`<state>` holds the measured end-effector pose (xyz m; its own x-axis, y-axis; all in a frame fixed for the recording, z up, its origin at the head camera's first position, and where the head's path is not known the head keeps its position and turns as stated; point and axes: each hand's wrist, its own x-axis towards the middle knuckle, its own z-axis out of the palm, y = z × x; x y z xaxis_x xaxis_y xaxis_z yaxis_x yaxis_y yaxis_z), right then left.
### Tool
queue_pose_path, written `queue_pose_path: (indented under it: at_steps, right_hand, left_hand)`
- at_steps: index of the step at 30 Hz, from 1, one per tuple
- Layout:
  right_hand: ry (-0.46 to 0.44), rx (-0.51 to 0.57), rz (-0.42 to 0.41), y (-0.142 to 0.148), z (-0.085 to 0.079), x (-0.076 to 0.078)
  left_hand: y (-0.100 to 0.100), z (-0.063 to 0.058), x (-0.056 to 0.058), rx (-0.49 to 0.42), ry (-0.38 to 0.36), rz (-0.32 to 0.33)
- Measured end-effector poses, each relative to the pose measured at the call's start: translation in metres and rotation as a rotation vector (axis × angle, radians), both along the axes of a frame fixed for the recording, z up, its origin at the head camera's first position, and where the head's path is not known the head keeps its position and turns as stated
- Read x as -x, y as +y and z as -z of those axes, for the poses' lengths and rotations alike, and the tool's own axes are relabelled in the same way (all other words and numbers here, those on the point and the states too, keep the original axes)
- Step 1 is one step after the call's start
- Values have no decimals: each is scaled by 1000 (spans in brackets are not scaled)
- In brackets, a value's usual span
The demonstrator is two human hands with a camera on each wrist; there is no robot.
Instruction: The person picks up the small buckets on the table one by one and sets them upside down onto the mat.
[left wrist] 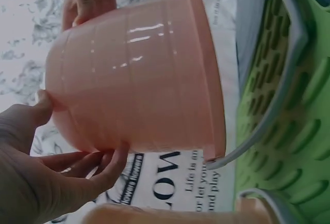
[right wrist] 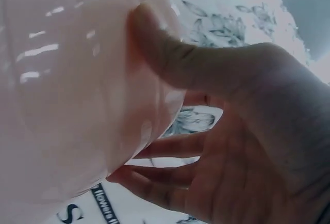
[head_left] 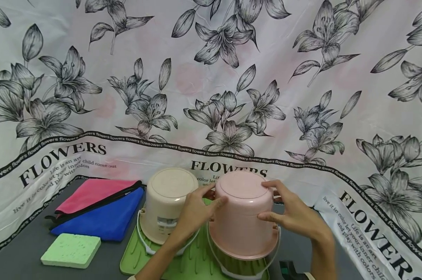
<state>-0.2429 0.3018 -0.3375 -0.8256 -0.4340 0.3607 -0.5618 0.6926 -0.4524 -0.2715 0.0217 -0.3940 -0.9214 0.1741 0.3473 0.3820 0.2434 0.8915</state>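
Observation:
Both hands hold an upside-down pink bucket (head_left: 244,225) between them, fingers and thumbs spread against its sides near the base. My left hand (head_left: 198,208) grips its left side and my right hand (head_left: 295,212) grips the right. In the left wrist view a gap shows between the bucket's rim (left wrist: 209,79) and the green ridged mat (left wrist: 289,146), with the grey handle (left wrist: 296,38) hanging toward the mat. A beige bucket (head_left: 170,202), also upside down, stands on the mat's left part, close to my left forearm. In the right wrist view my thumb (right wrist: 165,53) presses on the pink wall.
Left of the mat lie a light green sponge (head_left: 71,251), a blue cloth (head_left: 102,217) and a pink cloth (head_left: 95,194) with black edging. Behind them hangs a white flower-printed sheet (head_left: 183,112). A small dark object (head_left: 287,269) sits by the right forearm on the grey table.

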Motion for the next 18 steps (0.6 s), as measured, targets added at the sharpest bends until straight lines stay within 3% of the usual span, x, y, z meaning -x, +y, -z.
queue_pose_path:
  at_steps: [4,8,18]
  right_hand:
    - [-108,9,0,-1,8,10]
    - [-208,5,2,-3,16,20]
    - [-235,-39,19,-7,22,35]
  left_hand:
    - [-1,8,4,19,-55,40]
    - [-3,15,7,86,-39,35]
    - [-4,23,18,140,-29,86]
